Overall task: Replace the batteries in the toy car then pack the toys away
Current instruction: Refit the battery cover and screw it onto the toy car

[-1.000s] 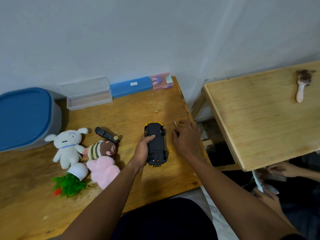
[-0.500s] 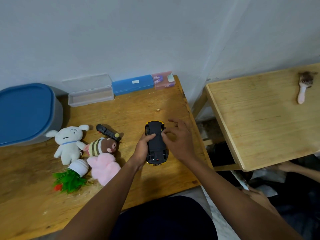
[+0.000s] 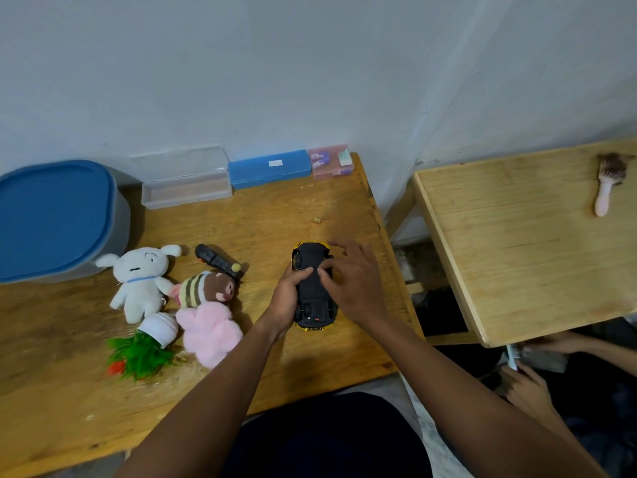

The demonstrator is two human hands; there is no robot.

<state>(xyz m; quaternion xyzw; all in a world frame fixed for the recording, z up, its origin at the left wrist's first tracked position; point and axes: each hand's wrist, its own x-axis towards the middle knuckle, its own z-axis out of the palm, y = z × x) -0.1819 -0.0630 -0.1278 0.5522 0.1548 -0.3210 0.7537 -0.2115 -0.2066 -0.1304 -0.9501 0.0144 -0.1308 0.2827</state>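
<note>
Wooden counter (image 3: pixel 241 215): worn orange-brown top that carries all the toys and boxes; a second, paler wooden table (image 3: pixel 517 243) stands to its right.
Toy car (image 3: pixel 313 288): yellow body with a black plastic underside, lying upside down on the counter's right part, nose pointing far.
Left hand (image 3: pixel 289 298): forearm reaches in from the near edge; the hand is clamped on the car's left side, thumb laid across the black underside.
Right hand (image 3: pixel 351 281): forearm comes in from near right; palm down over the car's right side, fingertips (image 3: pixel 324 272) pressed on the underside just beside the left thumb; whether it grips anything I cannot tell.
Soft toys: white plush puppy (image 3: pixel 141 281), striped brown plush (image 3: pixel 206 288) and pink fluffy plush (image 3: pixel 210 331) lie touching one another left of the car.
Fake plant (image 3: pixel 144 350): green plastic leaves in a white pot, tipped on its side, near the plush toys.
Black remote (image 3: pixel 213 260): lies just beyond the striped plush.
Blue-lidded grey tub (image 3: pixel 51 215): far left.
Boxes at the wall: clear plastic case (image 3: pixel 186 184), blue case (image 3: pixel 269 169) with a small white label too small to read, pink box (image 3: pixel 331 162) with unreadable print.
Hairbrush (image 3: pixel 608 181): pink handle, on the paler table.
</note>
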